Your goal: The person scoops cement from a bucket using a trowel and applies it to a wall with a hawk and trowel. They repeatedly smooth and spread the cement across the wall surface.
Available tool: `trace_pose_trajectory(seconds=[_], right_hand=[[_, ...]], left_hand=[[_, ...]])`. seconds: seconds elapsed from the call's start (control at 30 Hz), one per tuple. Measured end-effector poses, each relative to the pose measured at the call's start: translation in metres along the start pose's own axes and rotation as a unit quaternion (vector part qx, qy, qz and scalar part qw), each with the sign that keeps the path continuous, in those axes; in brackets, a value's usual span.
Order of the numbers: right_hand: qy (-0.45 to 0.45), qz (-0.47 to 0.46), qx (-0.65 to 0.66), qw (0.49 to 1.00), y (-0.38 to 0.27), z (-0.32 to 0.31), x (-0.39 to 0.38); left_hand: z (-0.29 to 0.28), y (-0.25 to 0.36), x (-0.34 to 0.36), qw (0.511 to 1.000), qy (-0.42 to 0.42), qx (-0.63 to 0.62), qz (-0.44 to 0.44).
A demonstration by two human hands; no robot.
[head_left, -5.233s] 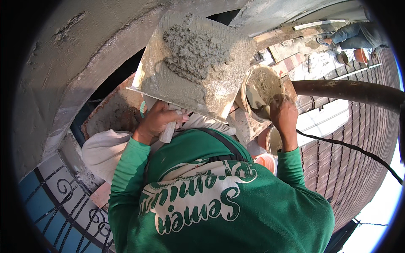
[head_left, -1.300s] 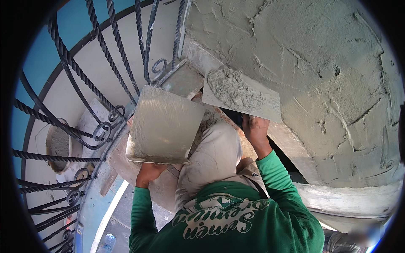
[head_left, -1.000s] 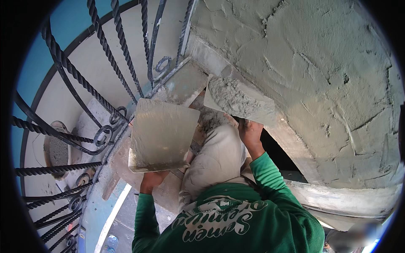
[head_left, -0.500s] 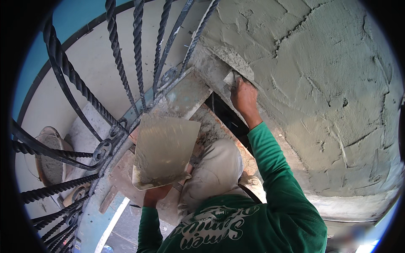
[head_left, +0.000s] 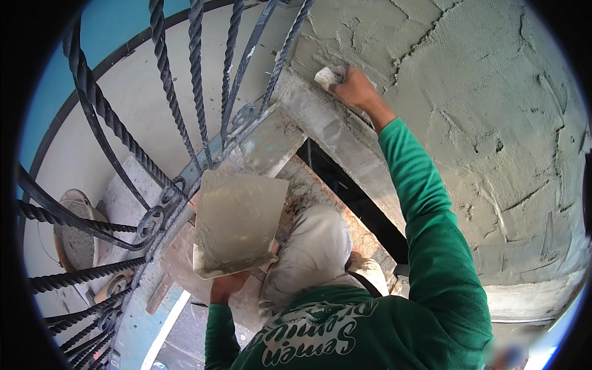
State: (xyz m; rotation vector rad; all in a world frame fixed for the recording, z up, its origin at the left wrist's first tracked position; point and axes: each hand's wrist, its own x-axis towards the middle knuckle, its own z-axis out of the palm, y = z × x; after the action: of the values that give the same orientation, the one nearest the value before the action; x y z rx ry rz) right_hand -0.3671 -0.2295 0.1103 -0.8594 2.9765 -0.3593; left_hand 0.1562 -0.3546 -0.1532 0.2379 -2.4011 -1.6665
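From the head camera, you are reaching your right hand high up against the plastered wall, far higher than a second ago, when it was holding the loaded trowel low beside the board. The trowel is now pressed flat to the wet render just above the grey concrete ledge, with only a pale corner of its blade showing past your knuckles — your fingers are curled tight around its handle, fully closed on it. The heap of mortar that was riding on the blade is no longer visible, so it is most likely being spread into the wall at that spot. Your left hand is gripping the mortar board from underneath, fingers wrapped on its handle, and it is staying down near your knee, tilted a little toward you; its face is carrying only a thin grey smear, as it was a moment back. The twisted iron railing is curving past on your left, and a pan of mortar is sitting well below, beyond the bars. Judging by this, you are working the freshly placed mortar into the edge above the ledge.
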Motion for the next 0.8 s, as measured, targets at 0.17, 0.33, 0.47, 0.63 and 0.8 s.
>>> trace_pose_trajectory(seconds=[0.17,0.33,0.47,0.63,0.8], right_hand=[[0.022,-0.014,0.045,0.999,-0.005,-0.028,-0.002],[0.046,-0.033,0.071,0.996,-0.006,-0.071,-0.033],[0.047,-0.022,0.131,0.990,0.005,-0.106,-0.067],[0.076,-0.006,0.142,0.987,0.034,-0.148,-0.104],[0.137,0.009,0.201,0.970,0.049,-0.194,-0.176]], left_hand=[[0.001,-0.001,-0.003,0.999,0.009,-0.013,-0.045],[0.001,-0.006,-0.008,1.000,0.013,-0.002,-0.017],[0.002,-0.010,-0.009,1.000,0.005,-0.014,-0.022],[0.003,-0.013,-0.008,1.000,0.002,-0.017,-0.025],[0.003,-0.008,-0.007,0.997,0.013,-0.062,-0.038]])
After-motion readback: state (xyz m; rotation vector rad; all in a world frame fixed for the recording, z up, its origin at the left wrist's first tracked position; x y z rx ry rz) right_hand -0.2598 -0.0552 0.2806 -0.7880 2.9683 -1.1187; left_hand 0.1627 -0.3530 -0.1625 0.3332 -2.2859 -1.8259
